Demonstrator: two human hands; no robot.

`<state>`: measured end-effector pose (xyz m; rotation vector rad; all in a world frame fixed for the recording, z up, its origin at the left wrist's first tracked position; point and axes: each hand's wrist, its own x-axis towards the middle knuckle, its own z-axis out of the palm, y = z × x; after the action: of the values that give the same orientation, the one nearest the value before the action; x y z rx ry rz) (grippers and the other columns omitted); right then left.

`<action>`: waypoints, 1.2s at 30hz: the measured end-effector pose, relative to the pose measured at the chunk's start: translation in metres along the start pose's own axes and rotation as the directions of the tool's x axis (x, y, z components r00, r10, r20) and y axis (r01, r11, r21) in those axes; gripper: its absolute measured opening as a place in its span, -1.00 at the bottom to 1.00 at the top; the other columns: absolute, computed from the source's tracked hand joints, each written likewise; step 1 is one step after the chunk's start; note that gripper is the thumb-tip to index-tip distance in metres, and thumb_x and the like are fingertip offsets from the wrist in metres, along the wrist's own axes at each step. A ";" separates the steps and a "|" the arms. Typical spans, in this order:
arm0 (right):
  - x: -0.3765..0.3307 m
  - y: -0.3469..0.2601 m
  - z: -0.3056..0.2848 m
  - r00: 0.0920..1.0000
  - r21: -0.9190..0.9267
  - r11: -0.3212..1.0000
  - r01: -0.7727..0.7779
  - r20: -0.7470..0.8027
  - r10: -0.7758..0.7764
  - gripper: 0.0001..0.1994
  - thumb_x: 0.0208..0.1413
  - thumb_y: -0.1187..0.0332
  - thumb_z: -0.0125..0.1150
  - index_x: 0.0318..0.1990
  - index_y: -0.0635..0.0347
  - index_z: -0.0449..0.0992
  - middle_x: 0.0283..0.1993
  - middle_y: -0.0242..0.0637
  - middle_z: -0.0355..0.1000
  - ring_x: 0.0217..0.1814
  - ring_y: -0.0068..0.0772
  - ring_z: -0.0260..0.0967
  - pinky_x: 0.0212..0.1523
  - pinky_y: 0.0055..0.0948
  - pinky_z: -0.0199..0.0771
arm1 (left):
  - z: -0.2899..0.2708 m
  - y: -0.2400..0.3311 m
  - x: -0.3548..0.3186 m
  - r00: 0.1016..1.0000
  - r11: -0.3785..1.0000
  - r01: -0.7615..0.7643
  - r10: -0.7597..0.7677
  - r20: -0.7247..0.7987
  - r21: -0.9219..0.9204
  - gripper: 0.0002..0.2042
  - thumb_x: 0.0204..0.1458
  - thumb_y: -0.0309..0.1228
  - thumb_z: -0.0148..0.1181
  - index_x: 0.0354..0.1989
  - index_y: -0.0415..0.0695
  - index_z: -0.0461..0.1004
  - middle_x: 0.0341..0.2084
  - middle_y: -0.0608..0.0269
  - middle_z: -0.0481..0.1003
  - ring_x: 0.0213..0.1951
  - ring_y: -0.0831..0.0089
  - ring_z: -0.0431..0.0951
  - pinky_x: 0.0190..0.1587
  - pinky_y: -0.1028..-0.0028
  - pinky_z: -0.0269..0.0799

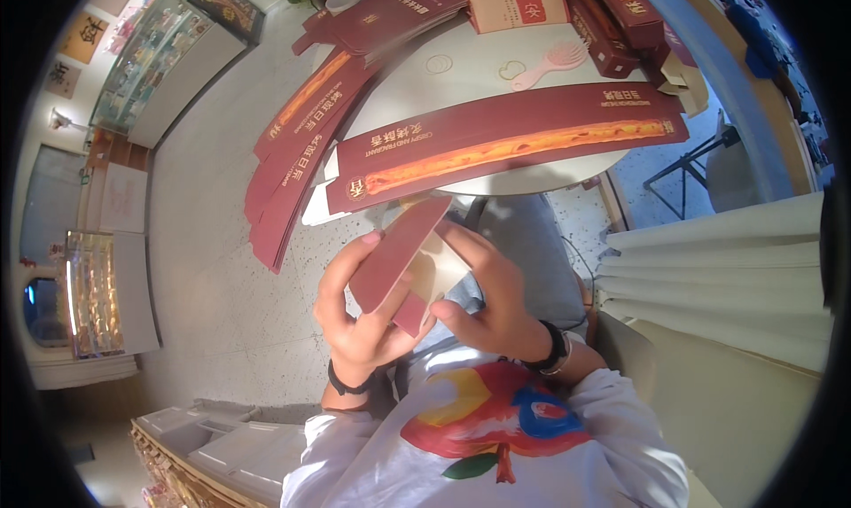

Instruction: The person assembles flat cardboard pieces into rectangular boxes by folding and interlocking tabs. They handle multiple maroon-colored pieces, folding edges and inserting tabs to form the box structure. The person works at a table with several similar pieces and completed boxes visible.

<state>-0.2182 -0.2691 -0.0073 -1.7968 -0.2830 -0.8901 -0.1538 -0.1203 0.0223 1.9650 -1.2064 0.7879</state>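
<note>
Tabletop: (474,84) white and rounded, with a long, flattened bread-print carton (514,144) lying across its near side.
Flat carton stack: (300,144) fanned out, poking past the tabletop's left edge.
Maroon carton: (390,260) here it is, above the lap, opened out with its pale inside showing; shaping the end looks like the step in hand.
Grip: left hand (350,317) and right hand (496,300) both clamped on its walls.
Next move: calls, I'd judge, for squared walls and a flap bent cleanly inward.
Hard to make out: the carton's foreshortened length, and some fingertips behind its walls.
</note>
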 end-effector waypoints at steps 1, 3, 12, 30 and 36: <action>0.001 0.003 0.002 0.999 -0.063 0.997 0.032 -0.028 -0.034 -0.44 0.09 0.19 0.24 0.18 0.30 0.31 0.19 0.01 0.32 0.12 0.03 0.38 0.06 -0.26 0.42 | -0.001 -0.001 0.001 1.000 1.000 0.004 -0.004 -0.017 -0.001 -0.64 -0.33 -0.28 0.49 -0.29 -0.08 0.57 -0.07 -0.09 0.42 -0.21 0.07 0.59 -0.30 0.34 0.58; 0.006 0.009 0.001 0.993 -0.088 0.989 0.115 -0.010 -0.116 -0.46 0.08 0.12 0.25 0.13 0.28 0.38 0.19 -0.01 0.31 0.09 0.00 0.40 0.04 -0.27 0.45 | -0.002 -0.004 0.007 0.998 1.000 -0.006 0.005 -0.056 -0.017 -0.61 -0.37 -0.29 0.52 -0.29 -0.07 0.58 -0.11 -0.07 0.45 -0.24 0.14 0.60 -0.34 0.37 0.58; 0.037 0.024 -0.022 0.934 -0.234 0.914 0.330 0.219 -0.282 -0.54 0.13 -0.05 0.10 0.03 0.05 0.51 0.27 0.02 0.14 0.20 0.07 0.29 0.08 -0.17 0.44 | -0.007 -0.012 0.022 0.997 0.967 0.066 -0.053 0.058 -0.247 -0.55 -0.41 -0.26 0.55 -0.27 -0.12 0.58 -0.11 -0.09 0.46 -0.16 0.10 0.57 -0.18 0.30 0.54; 0.067 0.029 -0.035 0.967 0.314 0.940 0.133 0.167 -0.193 -0.69 0.01 0.21 0.32 -0.23 0.29 0.61 0.02 0.03 0.47 0.18 -0.02 0.36 0.16 -0.09 0.34 | 0.027 -0.052 0.041 0.965 0.653 0.260 -0.144 0.220 -0.712 -0.30 -0.34 -0.36 0.57 -0.09 -0.11 0.14 0.00 -0.11 0.41 0.02 0.19 0.47 0.03 0.25 0.41; 0.064 0.022 -0.039 0.951 0.146 0.982 0.117 0.268 -0.153 -0.46 -0.20 0.31 0.47 0.03 0.19 0.52 0.11 -0.17 0.45 0.26 -0.14 0.29 0.23 -0.16 0.28 | 0.030 -0.046 0.043 0.959 0.657 0.279 -0.157 0.235 -0.701 -0.20 -0.32 -0.40 0.53 0.16 -0.13 0.19 0.03 0.02 0.43 0.08 0.20 0.46 0.09 0.24 0.40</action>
<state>-0.1784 -0.3260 0.0273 -1.7963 -0.6379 -0.6934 -0.0915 -0.1502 0.0273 1.4494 -1.0999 -0.0204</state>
